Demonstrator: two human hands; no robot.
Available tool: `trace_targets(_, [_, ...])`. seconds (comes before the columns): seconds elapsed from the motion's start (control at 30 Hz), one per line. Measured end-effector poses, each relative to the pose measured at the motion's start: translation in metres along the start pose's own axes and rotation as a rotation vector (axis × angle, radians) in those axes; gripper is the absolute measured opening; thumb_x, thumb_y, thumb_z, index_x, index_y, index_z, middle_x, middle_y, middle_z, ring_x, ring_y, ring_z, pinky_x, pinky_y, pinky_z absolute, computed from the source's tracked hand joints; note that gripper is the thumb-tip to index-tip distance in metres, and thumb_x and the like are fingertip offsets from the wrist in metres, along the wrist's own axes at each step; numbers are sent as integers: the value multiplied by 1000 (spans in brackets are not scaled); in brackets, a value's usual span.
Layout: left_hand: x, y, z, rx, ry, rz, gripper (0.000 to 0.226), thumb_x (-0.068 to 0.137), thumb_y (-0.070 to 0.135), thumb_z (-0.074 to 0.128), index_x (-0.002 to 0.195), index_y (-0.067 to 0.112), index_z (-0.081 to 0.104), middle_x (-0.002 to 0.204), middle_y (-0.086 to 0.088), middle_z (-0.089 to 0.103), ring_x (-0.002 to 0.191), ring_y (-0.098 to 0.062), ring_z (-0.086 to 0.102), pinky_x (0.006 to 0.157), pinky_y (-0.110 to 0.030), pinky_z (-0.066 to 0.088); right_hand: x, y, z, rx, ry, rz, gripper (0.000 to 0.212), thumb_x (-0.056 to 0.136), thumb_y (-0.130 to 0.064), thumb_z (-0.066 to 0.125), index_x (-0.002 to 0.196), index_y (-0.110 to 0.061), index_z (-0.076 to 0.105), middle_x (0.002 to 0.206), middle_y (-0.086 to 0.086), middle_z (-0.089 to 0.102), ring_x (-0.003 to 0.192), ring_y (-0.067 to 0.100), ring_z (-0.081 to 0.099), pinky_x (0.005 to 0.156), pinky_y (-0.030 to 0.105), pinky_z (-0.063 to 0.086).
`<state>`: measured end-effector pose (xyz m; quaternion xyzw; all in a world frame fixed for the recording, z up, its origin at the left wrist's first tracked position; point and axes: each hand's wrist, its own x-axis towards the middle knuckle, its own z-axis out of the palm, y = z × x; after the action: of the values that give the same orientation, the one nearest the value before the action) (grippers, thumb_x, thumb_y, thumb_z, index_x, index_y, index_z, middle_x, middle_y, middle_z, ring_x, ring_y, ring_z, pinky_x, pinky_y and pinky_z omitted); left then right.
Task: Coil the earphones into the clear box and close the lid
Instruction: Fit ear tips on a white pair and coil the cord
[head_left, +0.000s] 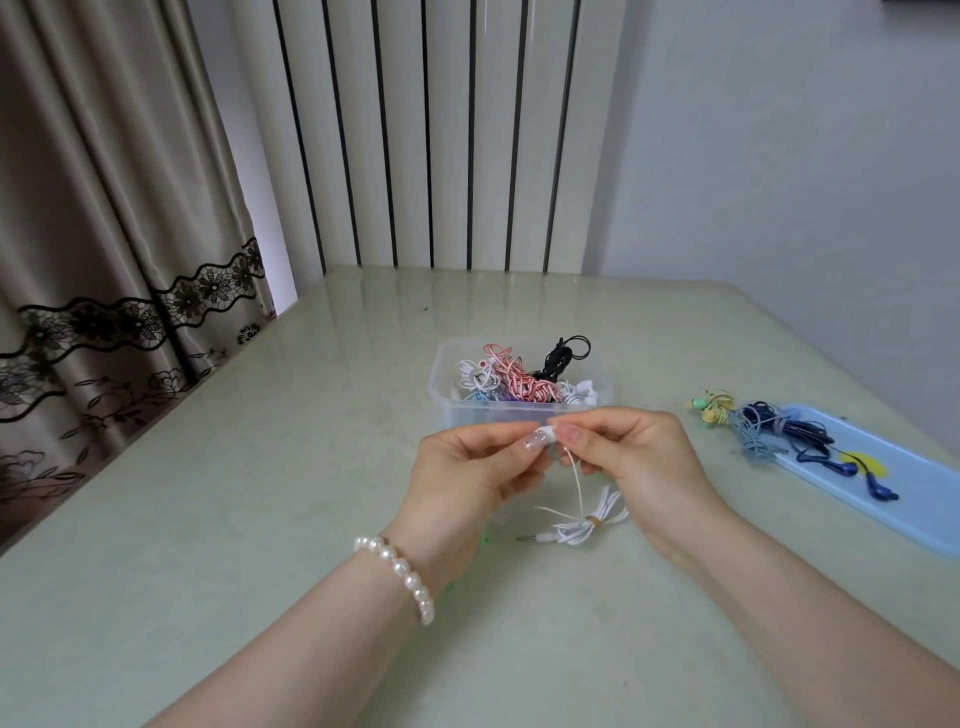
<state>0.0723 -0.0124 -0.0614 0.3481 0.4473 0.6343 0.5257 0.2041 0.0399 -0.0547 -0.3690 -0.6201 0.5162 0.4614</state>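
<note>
Curtain (104, 234): brown with a black lace band, hanging at nine o'clock beyond the table edge.

Table (260, 467): pale green, glossy.

Bracelet (400, 571): pearl beads, on the left wrist.

Left hand (462, 467): raised above the table at centre, thumb and fingertips pinching the bud end of the white earphones.

Clear box (519, 384): at twelve o'clock from the hands, just behind them, lid off; holds coiled earphones in white, red-and-white stripe, black and pale blue.

White earphones (582, 525): bud end pinched between both hands; cord drops to a bundle tied at its middle, lying on the table at six o'clock from the fingertips, plug pointing left.

Right hand (639, 457): thumb and forefinger pinching the same bud end, touching the left fingertips.

Yellow-green earphones (711, 408): bundled, on the table at three o'clock.

Blue lid (909, 519): flat, at the far right; dark blue earphones (800, 431) lie on its near-left end.
</note>
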Motion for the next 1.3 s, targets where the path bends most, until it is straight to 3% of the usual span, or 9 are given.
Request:
trace_targets(0.27, [0,1,-1,-47,-85,-116,23,84,-5,53,74,1,72,65,-11,68,58,-12,64,59,-20,55,-2,-4,1,33,-59,-26,14,63,5,72,65,-8,69,61,0,68,60,8,63,62,14,50])
trace_targets(0.5, [5,3,-5,-62,-80,-149,10,79,-6,57,79,-2,66,66,-10,69,56,-12,65,59,-20,56,3,-16,-14,-97,-84,-109,15,78,-4,63,82,-17,70,59,-5,66,53,3,56,54,11,43])
trace_targets(0.63, [8,4,-10,11,-49,-99,15,76,-14,58,81,-2,65,68,-10,71,60,-15,67,64,-23,57,9,-24,-44,-559,-284,-103,29,66,-4,78,77,-30,70,83,-5,66,71,1,55,70,16,43])
trace_targets(0.77, [10,6,-15,46,-69,-102,20,74,-18,57,80,-1,66,69,-10,71,63,-16,68,67,-24,57,6,-10,-42,-1106,-545,-24,31,62,-28,82,89,-37,68,109,-12,51,108,7,37,96,22,28])
trace_targets(0.9, [11,6,-16,73,-81,-108,25,73,-21,56,77,1,67,68,-9,71,62,-14,68,66,-24,57,6,2,-34,-1125,-525,-68,25,64,-33,80,65,-46,58,109,-17,48,112,9,34,91,21,24])
trace_targets(1.03, [13,8,-19,46,-83,-110,21,75,-16,57,76,1,69,68,-9,71,60,-14,67,59,-22,56,12,0,-42,-940,-429,-155,16,66,-30,79,70,-39,67,93,-21,53,101,3,40,99,30,29])
trace_targets(1.13, [14,9,-21,28,-89,-108,16,77,-13,58,81,-2,68,72,-12,71,62,-15,68,60,-23,57,13,0,-40,-761,-275,-302,11,61,-40,76,69,-43,70,86,-17,60,92,-4,42,95,39,34])
trace_targets(1.23, [16,14,-23,-26,-102,-107,19,76,-12,58,88,-2,69,79,-14,72,66,-17,69,65,-23,57,15,-9,-34,-684,-138,-434,19,61,-44,75,78,-47,67,95,-18,58,93,-3,44,90,34,34])
trace_targets(1.3, [17,20,-25,-120,-104,-105,30,69,-9,60,98,-4,64,84,-14,72,69,-19,70,66,-25,58,20,-22,-31,-631,-73,-465,10,62,-41,75,69,-45,69,88,-16,61,94,-1,46,90,26,32])
